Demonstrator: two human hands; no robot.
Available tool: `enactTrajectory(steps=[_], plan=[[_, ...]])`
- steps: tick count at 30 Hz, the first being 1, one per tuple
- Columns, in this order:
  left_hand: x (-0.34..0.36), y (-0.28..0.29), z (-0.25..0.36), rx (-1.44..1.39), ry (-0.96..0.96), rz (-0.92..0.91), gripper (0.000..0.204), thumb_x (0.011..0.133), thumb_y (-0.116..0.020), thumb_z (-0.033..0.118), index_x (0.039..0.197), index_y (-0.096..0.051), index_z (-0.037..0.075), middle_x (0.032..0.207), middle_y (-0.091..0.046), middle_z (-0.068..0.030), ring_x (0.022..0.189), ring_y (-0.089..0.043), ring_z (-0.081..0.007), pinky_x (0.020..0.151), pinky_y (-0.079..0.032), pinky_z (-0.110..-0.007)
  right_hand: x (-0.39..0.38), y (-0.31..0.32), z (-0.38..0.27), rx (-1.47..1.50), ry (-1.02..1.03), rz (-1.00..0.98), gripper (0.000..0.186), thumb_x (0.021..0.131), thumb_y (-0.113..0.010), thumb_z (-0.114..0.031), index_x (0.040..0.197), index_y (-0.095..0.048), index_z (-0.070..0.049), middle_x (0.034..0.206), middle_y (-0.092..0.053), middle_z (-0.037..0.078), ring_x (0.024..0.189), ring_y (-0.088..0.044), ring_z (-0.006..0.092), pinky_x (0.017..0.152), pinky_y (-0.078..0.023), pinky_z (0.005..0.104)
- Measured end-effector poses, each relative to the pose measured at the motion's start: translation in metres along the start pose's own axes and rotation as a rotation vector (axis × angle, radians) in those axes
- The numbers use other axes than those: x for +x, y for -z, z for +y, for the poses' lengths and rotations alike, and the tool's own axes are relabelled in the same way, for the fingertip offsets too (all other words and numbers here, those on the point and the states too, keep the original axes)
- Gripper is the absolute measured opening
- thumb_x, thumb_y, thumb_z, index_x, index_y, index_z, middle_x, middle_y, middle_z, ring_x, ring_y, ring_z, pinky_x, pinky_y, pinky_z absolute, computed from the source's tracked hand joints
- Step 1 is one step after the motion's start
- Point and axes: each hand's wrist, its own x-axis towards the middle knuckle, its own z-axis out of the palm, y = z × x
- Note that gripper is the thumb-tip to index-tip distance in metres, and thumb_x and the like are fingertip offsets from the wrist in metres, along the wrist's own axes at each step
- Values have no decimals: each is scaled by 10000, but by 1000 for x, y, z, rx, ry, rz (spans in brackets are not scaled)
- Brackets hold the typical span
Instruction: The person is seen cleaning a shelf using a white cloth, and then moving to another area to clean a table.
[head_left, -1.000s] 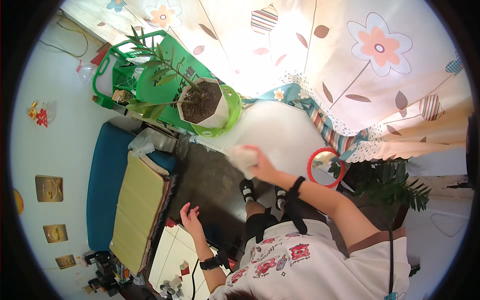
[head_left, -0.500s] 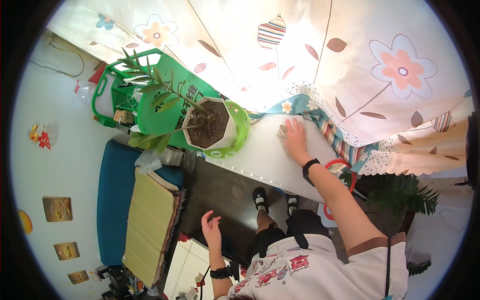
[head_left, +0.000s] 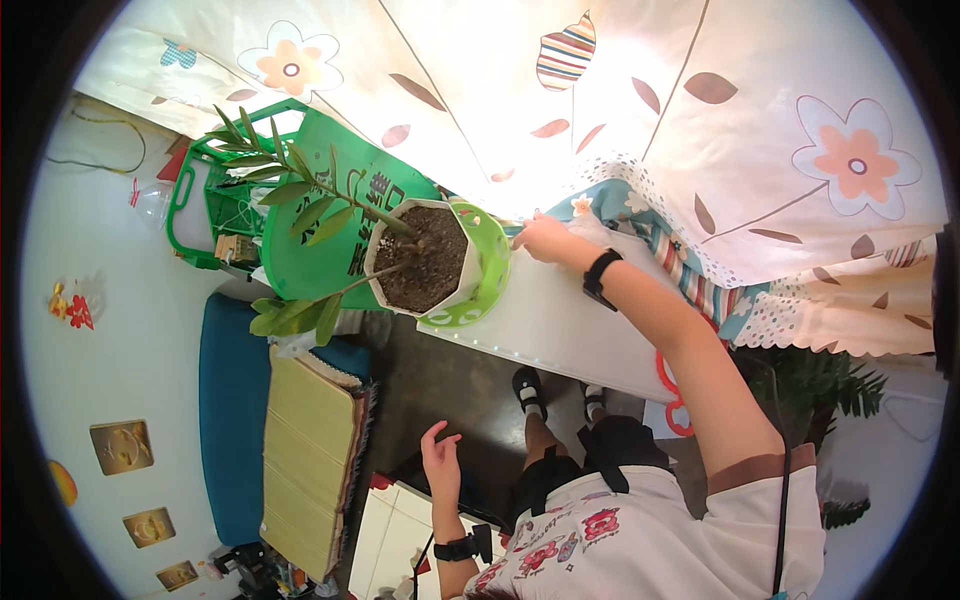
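My right hand (head_left: 552, 240) is at the far left end of a white-topped surface (head_left: 580, 325), beside the light-green openwork holder (head_left: 492, 265). Its fingers are bent together, and what they hold, if anything, is hidden. Pale crumpled cloth (head_left: 592, 230) shows behind the wrist, partly covered. Within the green holder stands a white angular pot (head_left: 462, 290) of dark soil, from which a leafy plant (head_left: 330, 215) leans left. My left hand (head_left: 441, 463) hangs low over the floor, fingers loosely apart, holding nothing.
A flowered curtain (head_left: 620, 100) falls along the far edge. Left of the pot are a green printed board (head_left: 310, 240) and a green crate (head_left: 195, 215). A blue couch (head_left: 235, 420) with a folded mat (head_left: 305, 450) stands at left. A red-rimmed item (head_left: 678, 415) and a fern (head_left: 830, 385) are at right.
My right hand has slid left across the white surface to the green holder, off the spot where it pressed the pale cloth. My left hand stays low and open. The view has shifted slightly.
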Motion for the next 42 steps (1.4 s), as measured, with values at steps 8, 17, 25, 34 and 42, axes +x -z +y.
enactTrajectory(steps=[8, 17, 25, 34, 42], plan=[[-7, 1, -7, -15, 47, -21, 308, 894, -473, 10, 1201, -457, 9, 1203, -516, -91, 926, -611, -175, 813, -452, -261, 31, -12, 2, -128, -218, 51, 404, 761, -535, -65, 1162, -535, -114, 1080, -581, 145, 1019, -532, 330, 836, -456, 420], [-7, -6, -11, -31, 76, -52, 326, 881, -474, -30, 1204, -450, 3, 1207, -495, -103, 931, -608, -188, 851, -446, -269, 48, 8, 41, 164, -300, 96, 577, 804, -442, -26, 1352, -358, -186, 1191, -528, 205, 1122, -504, 332, 924, -398, 438], [-5, -6, 2, 8, 54, -69, 324, 887, -471, -20, 1209, -446, 6, 1209, -487, -104, 930, -604, -188, 853, -444, -269, -38, 7, 8, -47, -314, 274, 590, 821, -565, -246, 1364, -350, -165, 1268, -441, 176, 1147, -424, 340, 962, -281, 603], [4, -29, 6, 80, 9, -165, 310, 904, -472, 37, 1213, -454, 24, 1209, -520, -75, 929, -604, -161, 798, -447, -257, -89, -46, 25, 8, -367, 516, 471, 711, -671, -182, 1153, -511, -185, 1183, -478, 160, 1131, -405, 379, 864, -378, 509], [-5, -38, 10, 53, 44, -182, 311, 893, -467, -11, 1203, -456, 11, 1217, -477, -107, 937, -603, -194, 848, -448, -273, -32, 11, 29, 586, 81, 437, 425, 672, -614, 24, 1060, -502, -107, 1001, -564, 143, 946, -540, 346, 774, -453, 398]])
